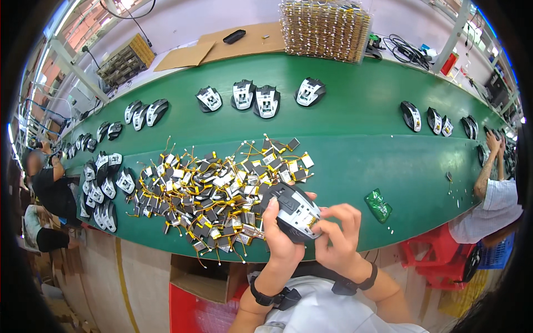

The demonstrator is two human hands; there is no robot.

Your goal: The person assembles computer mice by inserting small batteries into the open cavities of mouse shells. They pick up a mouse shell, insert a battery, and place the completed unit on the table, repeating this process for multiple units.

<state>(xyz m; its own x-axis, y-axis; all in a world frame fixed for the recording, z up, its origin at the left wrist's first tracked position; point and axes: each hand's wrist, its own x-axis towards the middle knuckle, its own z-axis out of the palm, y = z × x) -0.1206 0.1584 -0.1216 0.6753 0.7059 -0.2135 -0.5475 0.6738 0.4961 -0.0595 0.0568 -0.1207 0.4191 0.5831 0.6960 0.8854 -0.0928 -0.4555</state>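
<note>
Brace the black-and-white mouse shell (pixel 294 211) steadily in the left hand (pixel 282 241), which holds it, and press lightly with the right hand (pixel 340 241), fingers bent at the shell's edge; whether they pinch anything, I cannot tell. The shell, between the 2 hands, is at the battery pile's (pixel 222 188) right end.

From my place I see on the table (pixel 347 161) a pile of batteries (pixel 211 191), near and left of the middle. Left of it lies a cluster of mouse shells (pixel 109 187); to the right, a packet (pixel 378 205). Farther than the pile are four shells (pixel 267 102), and behind them cardboard (pixel 241 47), left of a battery stack (pixel 325 30).
</note>
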